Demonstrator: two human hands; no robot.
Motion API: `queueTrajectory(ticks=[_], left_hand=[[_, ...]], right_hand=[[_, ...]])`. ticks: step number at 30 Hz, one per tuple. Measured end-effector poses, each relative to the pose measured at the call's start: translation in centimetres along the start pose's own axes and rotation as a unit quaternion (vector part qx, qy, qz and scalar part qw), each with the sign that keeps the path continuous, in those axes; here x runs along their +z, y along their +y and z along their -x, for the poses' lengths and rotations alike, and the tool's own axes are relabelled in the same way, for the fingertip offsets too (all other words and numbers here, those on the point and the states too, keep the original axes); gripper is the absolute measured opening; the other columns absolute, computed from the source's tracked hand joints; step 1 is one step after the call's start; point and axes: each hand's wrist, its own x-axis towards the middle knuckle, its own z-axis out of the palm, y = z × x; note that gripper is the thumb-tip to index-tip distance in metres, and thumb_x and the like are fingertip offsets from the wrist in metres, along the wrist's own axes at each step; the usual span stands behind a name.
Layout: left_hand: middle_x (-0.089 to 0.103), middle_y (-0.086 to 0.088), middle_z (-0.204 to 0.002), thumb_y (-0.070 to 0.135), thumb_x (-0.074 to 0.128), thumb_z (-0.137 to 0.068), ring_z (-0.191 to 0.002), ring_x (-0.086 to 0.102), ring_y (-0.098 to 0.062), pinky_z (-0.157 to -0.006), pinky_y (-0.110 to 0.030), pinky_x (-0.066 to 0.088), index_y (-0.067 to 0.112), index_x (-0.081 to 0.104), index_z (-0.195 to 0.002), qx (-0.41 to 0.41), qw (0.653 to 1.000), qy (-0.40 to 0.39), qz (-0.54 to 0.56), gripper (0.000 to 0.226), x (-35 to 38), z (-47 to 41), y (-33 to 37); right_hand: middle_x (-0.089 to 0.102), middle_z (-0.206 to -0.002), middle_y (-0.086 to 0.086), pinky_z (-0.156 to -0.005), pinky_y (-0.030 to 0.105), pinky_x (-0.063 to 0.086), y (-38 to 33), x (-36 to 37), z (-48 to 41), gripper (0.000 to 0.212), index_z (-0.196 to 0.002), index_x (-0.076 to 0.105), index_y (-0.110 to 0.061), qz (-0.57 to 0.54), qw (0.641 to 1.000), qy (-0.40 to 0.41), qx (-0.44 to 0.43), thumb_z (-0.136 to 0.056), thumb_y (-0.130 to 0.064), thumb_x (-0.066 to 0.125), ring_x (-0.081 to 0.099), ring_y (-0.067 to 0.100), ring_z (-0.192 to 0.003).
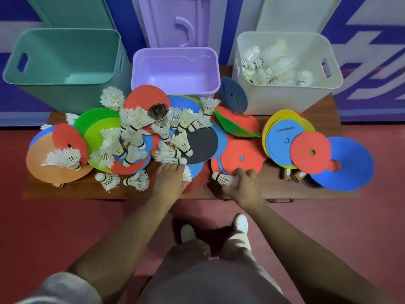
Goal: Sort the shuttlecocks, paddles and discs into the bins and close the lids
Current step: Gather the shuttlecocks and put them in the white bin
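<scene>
Several white shuttlecocks (pixel 135 126) lie heaped over coloured flat discs (pixel 240 157) on a low wooden table (pixel 65 191). A black paddle face (pixel 202 143) shows under the pile. My left hand (pixel 171 181) reaches into the heap, its fingers curled round a shuttlecock (pixel 175 161) at the near edge. My right hand (pixel 243 185) holds another shuttlecock (pixel 221 177) by its feathers, cork pointing left. Three bins stand behind: green (pixel 65 53) and purple (pixel 175 69) look empty, and the white one (pixel 287 62) holds several shuttlecocks.
All three lids lean upright behind their bins. A dark blue disc (pixel 233 97) rests tilted against the white bin. Brown paddle handles (pixel 293 174) poke out under the right-hand discs. My feet stand on red floor just before the table.
</scene>
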Motion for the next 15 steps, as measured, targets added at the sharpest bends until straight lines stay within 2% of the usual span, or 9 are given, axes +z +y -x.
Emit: queueTrajectory(ticks=[5,9,12,15], left_hand=[[0.056,-0.005,-0.118,0.037,0.073,-0.078,-0.114,0.046,-0.025,-0.1,-0.035,0.035,0.017,0.056,-0.127,-0.026,1.0,-0.017,-0.001,0.056,0.2,-0.5,0.6],[0.056,-0.004,-0.11,0.036,0.071,-0.074,-0.109,0.05,-0.027,-0.09,-0.037,0.04,0.019,0.057,-0.116,-0.022,0.999,0.005,0.04,0.048,-0.2,0.3,0.0],[0.063,-0.005,-0.1,0.032,0.072,-0.076,-0.096,0.059,-0.029,-0.08,-0.036,0.043,0.013,0.055,-0.11,0.001,0.989,0.015,0.145,0.042,-1.3,1.1,-0.2],[0.062,-0.002,-0.091,0.031,0.073,-0.078,-0.082,0.061,-0.026,-0.071,-0.039,0.05,0.017,0.045,-0.105,-0.024,0.955,0.017,0.295,0.042,-2.4,2.1,-0.5]], right_hand=[[0.05,-0.102,0.004,-0.073,0.031,0.041,-1.2,-0.4,-0.4,0.04,-0.107,0.052,-0.016,-0.064,0.997,0.006,-0.04,-0.077,-0.033,0.072,0.05,0.019,-0.086],[0.058,-0.095,0.006,-0.071,0.036,0.047,-1.8,-0.4,-0.8,0.034,-0.097,0.051,-0.019,-0.106,0.991,-0.001,-0.075,-0.076,-0.036,0.072,0.054,0.021,-0.084],[0.06,-0.094,0.009,-0.07,0.032,0.046,-2.3,-0.5,-1.2,0.031,-0.096,0.053,-0.019,-0.141,0.985,-0.015,-0.1,-0.077,-0.031,0.074,0.056,0.022,-0.083],[0.062,-0.102,0.007,-0.083,0.035,0.05,-3.3,-0.9,-1.4,0.035,-0.11,0.058,-0.02,-0.148,0.977,-0.021,-0.15,-0.079,-0.027,0.073,0.059,0.02,-0.091]])
